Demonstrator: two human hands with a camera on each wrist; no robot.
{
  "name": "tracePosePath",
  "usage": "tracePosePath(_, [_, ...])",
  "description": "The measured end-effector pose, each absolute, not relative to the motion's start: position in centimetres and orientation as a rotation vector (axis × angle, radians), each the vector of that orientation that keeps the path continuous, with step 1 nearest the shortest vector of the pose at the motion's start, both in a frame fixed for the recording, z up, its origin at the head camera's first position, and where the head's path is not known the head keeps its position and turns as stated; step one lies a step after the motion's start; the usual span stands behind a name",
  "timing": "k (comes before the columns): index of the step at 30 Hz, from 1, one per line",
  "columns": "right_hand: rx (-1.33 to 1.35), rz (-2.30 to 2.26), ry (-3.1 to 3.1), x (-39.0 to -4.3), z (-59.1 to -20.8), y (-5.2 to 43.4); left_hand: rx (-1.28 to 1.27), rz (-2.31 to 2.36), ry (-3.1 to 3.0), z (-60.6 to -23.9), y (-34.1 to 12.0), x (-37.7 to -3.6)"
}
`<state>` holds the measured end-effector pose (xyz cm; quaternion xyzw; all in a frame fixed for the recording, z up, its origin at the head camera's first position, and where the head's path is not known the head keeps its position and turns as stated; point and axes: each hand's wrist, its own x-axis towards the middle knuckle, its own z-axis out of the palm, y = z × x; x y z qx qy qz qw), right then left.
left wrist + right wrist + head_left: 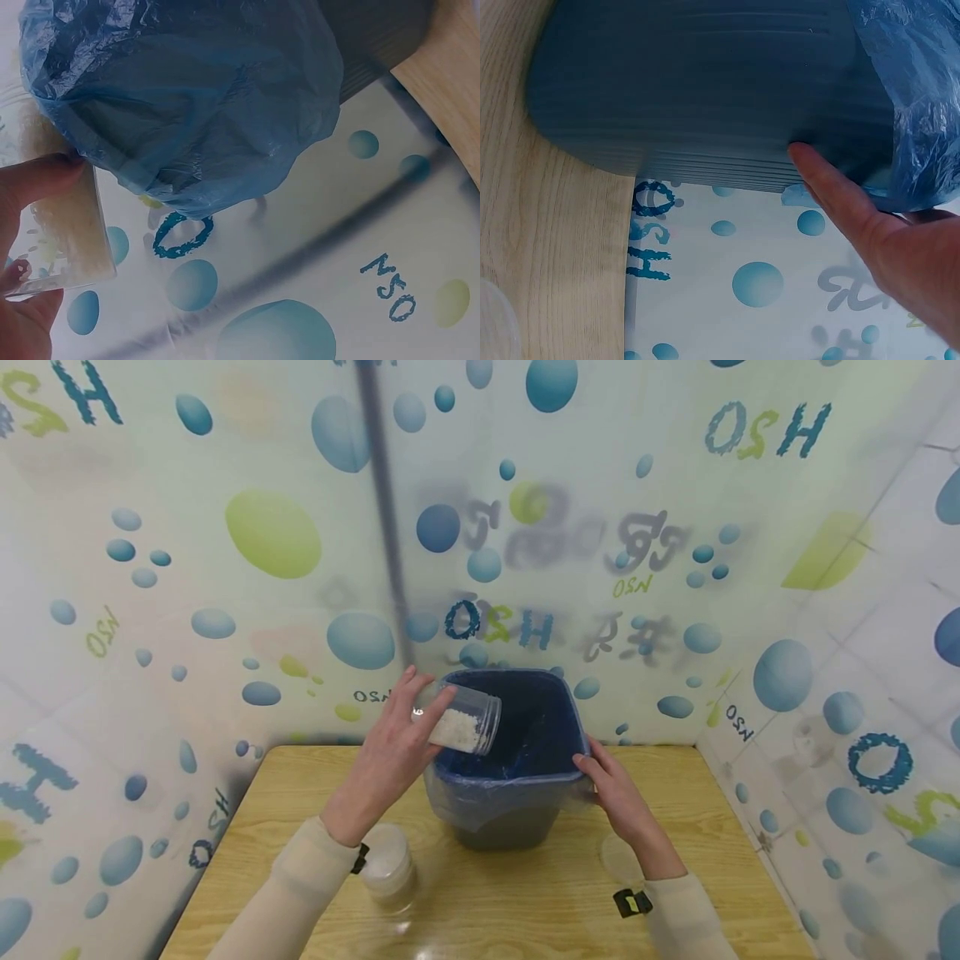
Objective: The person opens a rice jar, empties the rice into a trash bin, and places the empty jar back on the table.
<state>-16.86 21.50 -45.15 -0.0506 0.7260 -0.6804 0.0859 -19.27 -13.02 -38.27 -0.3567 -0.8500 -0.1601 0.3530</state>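
My left hand (393, 739) grips a clear jar (468, 722) tipped on its side, its mouth over the bin. White, rice-like grains lie inside the jar, near its mouth. The dark trash bin (506, 833) stands upright on the wooden table, lined with a blue plastic bag (483, 806) folded over its rim. On the bin's right side, my right hand (618, 789) holds the rim. In the right wrist view a finger (829, 180) presses against the bin's outer wall. The bin's bottom inside is too dark to make out.
Another clear jar (388, 868) stands on the table (510, 906), by the left wrist. A round, clear lid-like disc (619, 860) lies near the right wrist. Behind the table hangs a patterned curtain (273, 535), with more of it on both sides.
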Motion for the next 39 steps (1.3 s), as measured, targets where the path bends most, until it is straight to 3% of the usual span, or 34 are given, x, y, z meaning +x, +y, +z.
tracePosePath(39, [-0.156,-2.032,2.158,-16.78,-44.98,21.42,-0.956,-0.339,-2.242,-38.22,-12.47,-19.21])
